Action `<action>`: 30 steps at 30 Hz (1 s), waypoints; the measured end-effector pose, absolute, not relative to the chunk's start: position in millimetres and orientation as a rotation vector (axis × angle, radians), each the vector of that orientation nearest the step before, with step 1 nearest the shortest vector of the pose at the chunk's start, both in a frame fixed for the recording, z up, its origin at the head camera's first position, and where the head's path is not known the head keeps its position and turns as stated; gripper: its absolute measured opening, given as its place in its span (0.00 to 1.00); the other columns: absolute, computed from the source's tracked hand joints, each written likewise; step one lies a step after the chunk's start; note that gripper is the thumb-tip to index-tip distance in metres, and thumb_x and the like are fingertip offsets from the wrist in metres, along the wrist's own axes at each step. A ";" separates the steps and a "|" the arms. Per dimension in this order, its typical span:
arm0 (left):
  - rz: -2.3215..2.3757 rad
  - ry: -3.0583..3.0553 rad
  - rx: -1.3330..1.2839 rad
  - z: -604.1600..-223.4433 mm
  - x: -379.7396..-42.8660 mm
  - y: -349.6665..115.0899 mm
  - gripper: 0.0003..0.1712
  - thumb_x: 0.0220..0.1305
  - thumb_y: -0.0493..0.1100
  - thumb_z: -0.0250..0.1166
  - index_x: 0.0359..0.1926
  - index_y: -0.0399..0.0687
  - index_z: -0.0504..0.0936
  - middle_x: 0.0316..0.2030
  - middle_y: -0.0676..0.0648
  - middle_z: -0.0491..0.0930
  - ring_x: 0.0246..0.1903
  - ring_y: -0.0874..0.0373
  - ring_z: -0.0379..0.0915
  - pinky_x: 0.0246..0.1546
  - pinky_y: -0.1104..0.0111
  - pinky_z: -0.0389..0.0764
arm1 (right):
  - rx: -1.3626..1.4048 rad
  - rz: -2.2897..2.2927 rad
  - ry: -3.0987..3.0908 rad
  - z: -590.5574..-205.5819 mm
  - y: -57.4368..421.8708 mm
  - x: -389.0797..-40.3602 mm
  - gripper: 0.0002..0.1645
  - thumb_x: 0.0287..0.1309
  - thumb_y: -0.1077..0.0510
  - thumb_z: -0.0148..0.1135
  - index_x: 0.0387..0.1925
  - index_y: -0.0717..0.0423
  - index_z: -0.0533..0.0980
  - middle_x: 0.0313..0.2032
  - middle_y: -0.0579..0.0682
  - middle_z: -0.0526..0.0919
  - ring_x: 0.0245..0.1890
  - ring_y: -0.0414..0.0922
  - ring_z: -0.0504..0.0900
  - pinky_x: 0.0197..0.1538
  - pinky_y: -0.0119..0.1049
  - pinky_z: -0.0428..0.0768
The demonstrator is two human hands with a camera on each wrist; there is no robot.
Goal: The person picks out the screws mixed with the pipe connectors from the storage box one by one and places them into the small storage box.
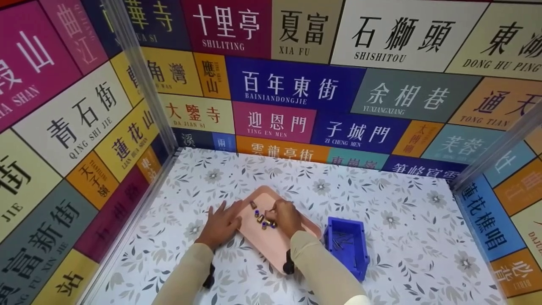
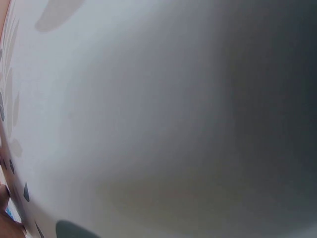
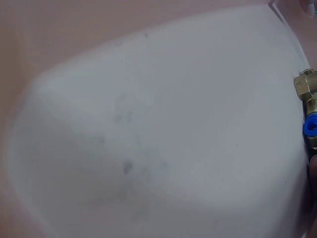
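A pink tray (image 1: 258,239) lies slantwise on the table, with several brass pneumatic fittings with blue collars (image 1: 260,219) grouped in its middle. My right hand (image 1: 286,217) reaches over the tray, its curled fingers and thumb pinching at one of these fittings, partly hidden by the hand. In the right wrist view, a brass fitting (image 3: 311,125) with a blue collar shows at the right edge, close to a fingertip. My left hand (image 1: 222,224) rests with spread fingers along the tray's left edge, the thumb touching the rim. The left wrist view shows mostly blurred tablecloth.
Right of the tray stands a blue bin (image 1: 355,262) holding several thin metal pieces, perhaps screws. A white floral cloth (image 1: 402,254) covers the table. Printed panels (image 1: 292,84) with large characters stand behind and at both sides, with clear strips (image 1: 154,84) at the corners.
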State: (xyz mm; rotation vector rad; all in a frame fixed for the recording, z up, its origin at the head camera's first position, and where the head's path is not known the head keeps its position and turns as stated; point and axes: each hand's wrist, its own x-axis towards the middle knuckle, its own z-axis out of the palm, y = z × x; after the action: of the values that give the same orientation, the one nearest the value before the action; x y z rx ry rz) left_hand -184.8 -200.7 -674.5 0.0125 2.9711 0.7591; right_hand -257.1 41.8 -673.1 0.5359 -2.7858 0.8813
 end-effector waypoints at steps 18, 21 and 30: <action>0.713 3.006 0.066 -675.0 -186.2 -198.3 0.34 0.76 0.64 0.45 0.80 0.77 0.51 0.78 0.63 0.58 0.81 0.45 0.45 0.77 0.36 0.35 | 0.648 0.897 -2.790 -647.6 51.5 -258.1 0.10 0.55 0.56 0.73 0.25 0.57 0.81 0.25 0.46 0.85 0.26 0.40 0.79 0.31 0.35 0.80; 0.700 3.020 0.082 -676.6 -186.7 -199.7 0.34 0.77 0.64 0.44 0.80 0.77 0.50 0.78 0.62 0.58 0.81 0.45 0.45 0.77 0.36 0.36 | 0.662 0.876 -2.828 -635.6 55.4 -259.6 0.14 0.55 0.52 0.75 0.26 0.58 0.81 0.25 0.46 0.84 0.26 0.39 0.77 0.30 0.33 0.79; 0.747 2.996 0.073 -676.2 -184.5 -201.6 0.34 0.77 0.64 0.44 0.80 0.76 0.51 0.78 0.63 0.57 0.81 0.45 0.43 0.77 0.35 0.33 | 0.727 0.904 -2.827 -589.3 86.8 -263.4 0.11 0.50 0.54 0.74 0.27 0.59 0.84 0.23 0.48 0.85 0.23 0.39 0.78 0.28 0.32 0.79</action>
State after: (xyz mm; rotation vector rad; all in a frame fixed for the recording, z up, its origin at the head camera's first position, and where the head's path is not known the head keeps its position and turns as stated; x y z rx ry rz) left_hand -184.5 -201.6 -676.2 0.0731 2.9961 0.7468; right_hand -263.4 86.8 -589.3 0.7266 -2.8269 0.9041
